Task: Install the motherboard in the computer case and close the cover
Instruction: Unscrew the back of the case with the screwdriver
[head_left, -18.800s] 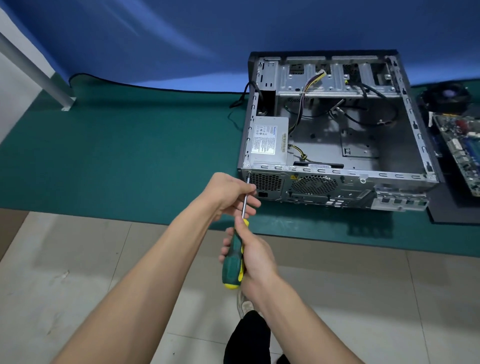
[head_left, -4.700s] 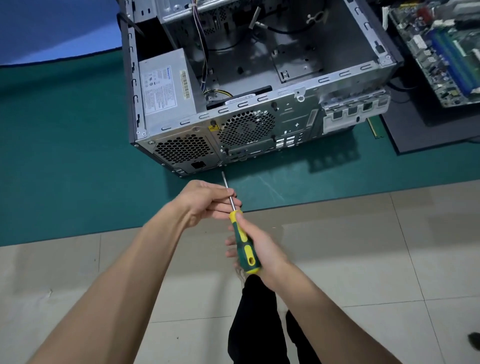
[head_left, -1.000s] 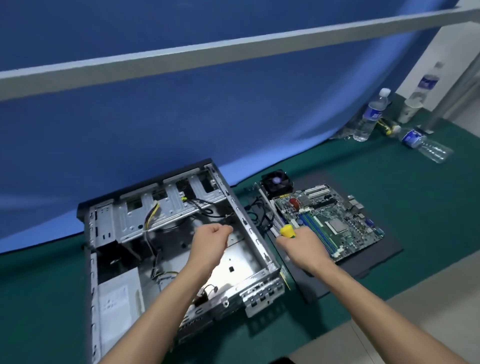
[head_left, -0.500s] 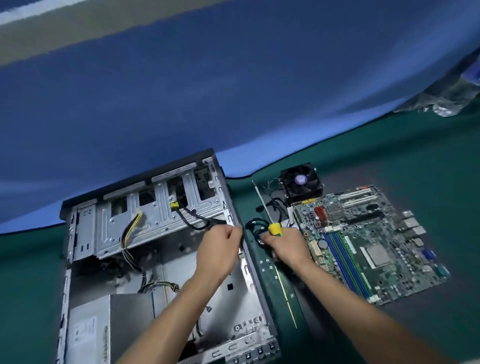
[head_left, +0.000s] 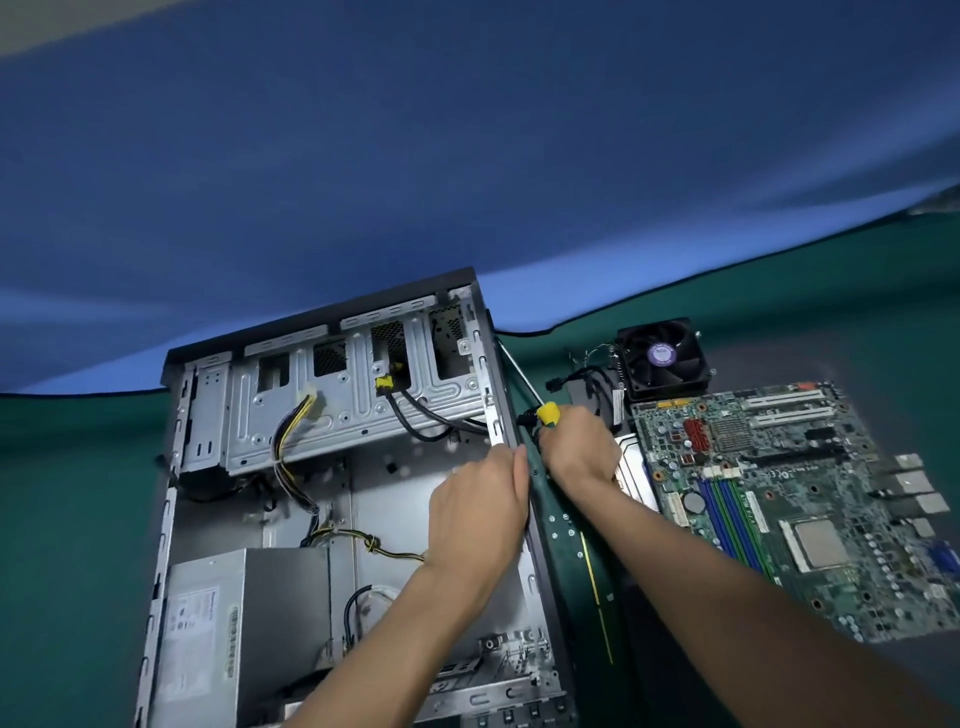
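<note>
The open computer case (head_left: 291, 415) lies on its side on the green table, with the power supply (head_left: 234, 623) and loose cables inside. The motherboard (head_left: 779, 493) lies flat on a dark mat to the case's right. My left hand (head_left: 483, 504) grips the case's right rim, thumb along the edge. Just right of that rim, my right hand (head_left: 579, 452) holds the yellow-and-green screwdriver (head_left: 548, 414). Its shaft points up and left along the case's outer wall, and the tip is hard to make out.
A black cooler fan (head_left: 662, 358) with its wires sits behind the motherboard. A blue cloth backdrop (head_left: 467, 156) hangs close behind the case. The green table surface (head_left: 78, 519) stretches to the left of the case.
The camera has come closer over the case. My left hand went from a raised fist to the case's right rim. My right hand carried the screwdriver to just outside that rim.
</note>
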